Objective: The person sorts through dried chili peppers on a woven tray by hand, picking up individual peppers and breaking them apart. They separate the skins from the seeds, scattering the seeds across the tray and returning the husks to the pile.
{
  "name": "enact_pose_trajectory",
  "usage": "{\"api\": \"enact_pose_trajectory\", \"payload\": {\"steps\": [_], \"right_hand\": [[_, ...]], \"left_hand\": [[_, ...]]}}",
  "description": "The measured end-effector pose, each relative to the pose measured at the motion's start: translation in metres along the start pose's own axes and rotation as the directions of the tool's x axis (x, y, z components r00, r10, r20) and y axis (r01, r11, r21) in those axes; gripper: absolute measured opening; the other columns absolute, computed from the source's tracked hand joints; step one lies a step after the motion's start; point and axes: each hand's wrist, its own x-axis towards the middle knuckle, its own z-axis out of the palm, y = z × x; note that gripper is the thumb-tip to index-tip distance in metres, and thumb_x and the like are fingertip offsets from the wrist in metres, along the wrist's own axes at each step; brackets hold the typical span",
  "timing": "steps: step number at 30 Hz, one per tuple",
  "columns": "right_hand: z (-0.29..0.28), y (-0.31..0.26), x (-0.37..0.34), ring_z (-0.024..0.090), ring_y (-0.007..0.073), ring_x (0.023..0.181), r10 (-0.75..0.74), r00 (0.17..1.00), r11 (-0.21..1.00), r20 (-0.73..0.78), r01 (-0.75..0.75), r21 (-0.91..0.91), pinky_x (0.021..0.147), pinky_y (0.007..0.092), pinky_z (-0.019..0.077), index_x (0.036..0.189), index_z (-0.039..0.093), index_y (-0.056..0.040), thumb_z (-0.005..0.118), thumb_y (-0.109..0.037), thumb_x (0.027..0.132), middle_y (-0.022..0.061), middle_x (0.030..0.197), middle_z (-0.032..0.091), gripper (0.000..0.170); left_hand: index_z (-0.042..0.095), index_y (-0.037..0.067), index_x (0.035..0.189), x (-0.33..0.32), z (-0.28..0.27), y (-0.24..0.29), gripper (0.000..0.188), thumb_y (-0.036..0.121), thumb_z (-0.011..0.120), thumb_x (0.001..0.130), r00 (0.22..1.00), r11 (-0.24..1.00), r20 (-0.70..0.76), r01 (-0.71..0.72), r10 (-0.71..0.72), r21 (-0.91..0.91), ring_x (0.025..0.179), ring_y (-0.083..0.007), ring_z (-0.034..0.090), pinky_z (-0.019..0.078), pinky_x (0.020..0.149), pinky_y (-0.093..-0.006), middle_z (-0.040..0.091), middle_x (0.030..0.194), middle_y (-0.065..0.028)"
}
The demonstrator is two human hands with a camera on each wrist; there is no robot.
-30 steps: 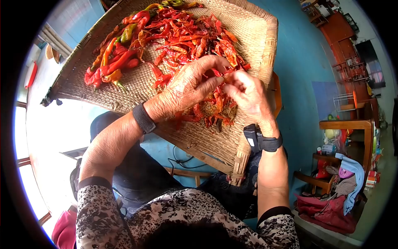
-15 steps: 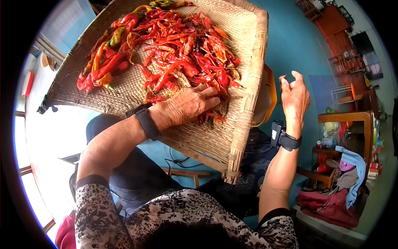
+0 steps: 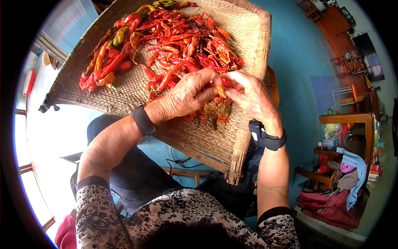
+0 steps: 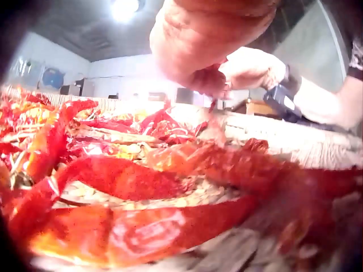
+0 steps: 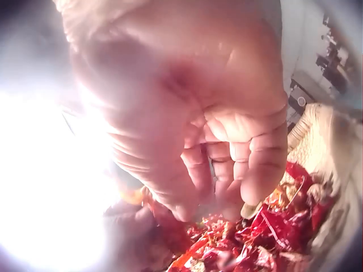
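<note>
Over the near right corner of a woven tray (image 3: 199, 147), both hands meet at their fingertips. The left hand (image 3: 186, 93) pinches a small orange-red dried chili pepper (image 3: 221, 91) between thumb and fingers. From the other side the right hand (image 3: 253, 97) pinches the same pepper; fingers hide most of it. Wrinkled dried red chili peppers (image 3: 195, 45) lie heaped beyond the hands, also seen large in the left wrist view. Below the fingertips sits a small pile of loose seeds and scraps (image 3: 217, 110).
Fresher, plumper red, orange and green peppers (image 3: 110, 68) lie along the tray's left side. An orange-rimmed container (image 3: 272, 85) stands past the tray's right edge. A wooden chair (image 3: 319, 176) with clothes on it is at the right. The tray rests above the person's lap.
The right hand swung out past the tray's right edge with a small bit at its fingertips, then came back to the left hand. The left hand dipped to the peppers and rose with one.
</note>
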Motion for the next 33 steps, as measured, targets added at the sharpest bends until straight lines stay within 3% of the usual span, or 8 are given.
{"api": "enact_pose_trajectory", "payload": {"steps": [2, 12, 18, 20, 24, 28, 32, 33], "right_hand": [[0.011, 0.004, 0.004, 0.064, 0.0280, 0.088, -0.052, 0.996, 0.995, 0.069, 0.047, 0.083, 0.077, 0.0385, 0.0498, 0.113, 0.060, -0.0006, 0.069, -0.006, 0.082, 0.0155, 0.095, 0.063, 0.033], [0.025, 0.005, 0.010, 0.058, 0.0129, 0.070, 0.041, 0.999, 0.907, 0.030, -0.050, 0.418, 0.063, 0.0320, 0.0478, 0.097, 0.058, -0.0016, 0.067, -0.011, 0.088, 0.0085, 0.075, 0.059, 0.015], [0.019, -0.003, -0.001, 0.063, 0.0357, 0.067, 0.055, 0.998, 0.992, 0.027, -0.058, 0.112, 0.060, 0.0436, 0.0474, 0.086, 0.054, -0.0004, 0.068, -0.019, 0.086, 0.0180, 0.071, 0.062, 0.023], [0.014, -0.004, -0.005, 0.053, 0.0195, 0.054, -0.007, 1.000, 0.997, -0.024, 0.005, -0.072, 0.055, 0.0348, 0.0437, 0.084, 0.055, -0.0013, 0.066, -0.015, 0.085, 0.0095, 0.060, 0.055, 0.018], [0.000, 0.005, -0.010, 0.048, 0.0147, 0.047, -0.017, 0.983, 0.985, -0.181, -0.015, -0.174, 0.047, 0.0335, 0.0388, 0.080, 0.055, -0.0024, 0.064, -0.012, 0.086, 0.0075, 0.055, 0.052, 0.014], [-0.022, 0.024, -0.019, 0.047, 0.0098, 0.049, 0.024, 0.878, 0.976, -0.477, -0.124, -0.179, 0.048, 0.0288, 0.0392, 0.082, 0.056, -0.0021, 0.064, -0.014, 0.090, 0.0034, 0.057, 0.057, 0.016], [-0.054, 0.044, -0.032, 0.063, 0.0283, 0.059, 0.114, 0.754, 0.782, -0.647, -0.470, -0.410, 0.055, 0.0432, 0.0469, 0.098, 0.061, -0.0059, 0.065, -0.019, 0.090, 0.0111, 0.062, 0.062, 0.015], [-0.054, 0.045, -0.032, 0.064, 0.0301, 0.063, 0.143, 0.739, 0.773, -0.659, -0.499, -0.392, 0.058, 0.0440, 0.0479, 0.103, 0.061, -0.0059, 0.065, -0.018, 0.089, 0.0133, 0.068, 0.064, 0.018]], "left_hand": [[0.053, 0.004, 0.101, -0.003, -0.003, 0.007, 0.007, 0.011, 0.054, 0.099, 0.982, 0.915, 0.028, 0.185, -0.187, -0.358, 0.079, -0.0096, 0.053, 0.0473, 0.070, -0.0264, 0.056, 0.087, -0.0011], [0.053, 0.009, 0.113, -0.004, -0.015, 0.002, 0.015, 0.012, 0.056, 0.099, 0.955, 0.771, 0.087, 0.281, -0.284, -0.572, 0.092, -0.0059, 0.059, 0.0513, 0.082, -0.0229, 0.059, 0.099, 0.0030], [0.057, 0.008, 0.109, -0.004, 0.000, 0.002, 0.015, 0.013, 0.062, 0.096, 0.973, 0.826, 0.045, 0.218, -0.228, -0.519, 0.091, -0.0054, 0.057, 0.0489, 0.081, -0.0240, 0.059, 0.097, 0.0030], [0.061, 0.008, 0.105, -0.002, -0.005, 0.008, 0.014, 0.016, 0.065, 0.094, 0.953, 0.782, 0.067, 0.282, -0.297, -0.556, 0.083, -0.0056, 0.058, 0.0489, 0.074, -0.0224, 0.062, 0.089, 0.0025], [0.061, 0.008, 0.102, 0.003, -0.007, -0.003, 0.013, 0.019, 0.063, 0.095, 0.935, 0.757, -0.083, 0.223, -0.343, -0.614, 0.072, -0.0072, 0.058, 0.0505, 0.069, -0.0225, 0.060, 0.082, 0.0033], [0.061, 0.008, 0.099, 0.007, -0.024, -0.009, 0.011, 0.018, 0.060, 0.097, 0.921, 0.809, -0.079, 0.291, -0.381, -0.511, 0.073, -0.0074, 0.058, 0.0519, 0.070, -0.0237, 0.060, 0.086, 0.0016], [0.060, 0.005, 0.097, 0.002, -0.018, -0.014, 0.009, 0.014, 0.059, 0.095, 0.979, 0.980, -0.044, 0.199, -0.199, -0.010, 0.080, -0.0159, 0.063, 0.0538, 0.069, -0.0310, 0.061, 0.087, -0.0028], [0.060, 0.005, 0.094, 0.001, -0.016, -0.014, 0.006, 0.010, 0.060, 0.092, 0.999, 0.976, 0.036, -0.006, -0.002, 0.218, 0.080, -0.0209, 0.064, 0.0543, 0.068, -0.0330, 0.063, 0.086, -0.0052]]}}
